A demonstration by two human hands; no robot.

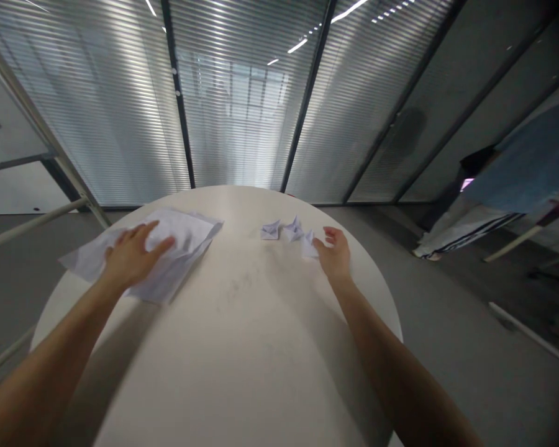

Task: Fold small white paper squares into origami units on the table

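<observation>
L hand (133,251) over sheets (186,239), R hand (335,253) nr folded papers (292,230), rnd tbl (242,347)

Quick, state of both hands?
Left hand: open, spread over loose white paper sheets.
Right hand: loosely curled at the rightmost small folded white paper piece; grip unclear.

Arms (65,354) pointing forward; left hand (129,256) facing palm-down, fingers (142,230) spread; right hand (338,256) holding a loose curl, thumb (322,249) apart.
</observation>
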